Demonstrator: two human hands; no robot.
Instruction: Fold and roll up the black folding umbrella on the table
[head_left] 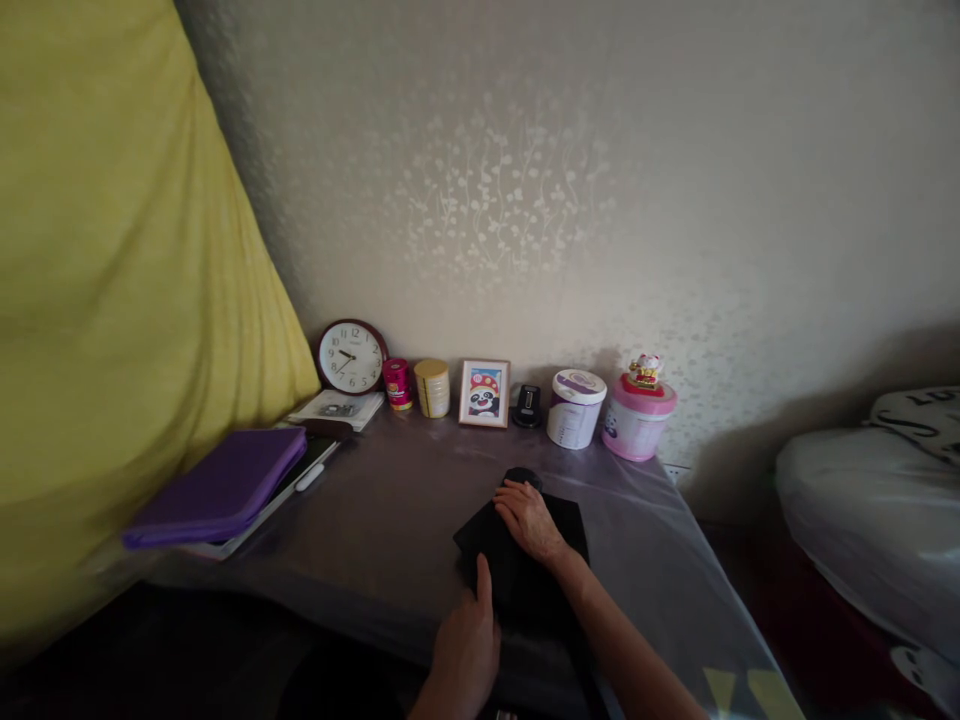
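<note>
A black, flat piece that looks like a fabric bag [566, 520] lies on the table near its front edge, one corner pointing left. My right hand [531, 522] rests palm down across its upper part, fingers extended. Its fingertips touch a dark rounded object [523, 477] at the bag's far edge, whose kind I cannot make out. At the near left side, my left hand [469, 635] has one finger laid along the bag while the others curl around its edge, partly hidden. A dark strap-like strip runs down beside my right forearm.
Along the wall stand a round clock [352, 356], a pink can [397, 385], a yellow canister [433, 388], a framed panda picture [484, 394], a small black device [527, 406] and two tubs [576, 415]. A purple folder [217, 485] lies left, beside a yellow curtain [127, 300].
</note>
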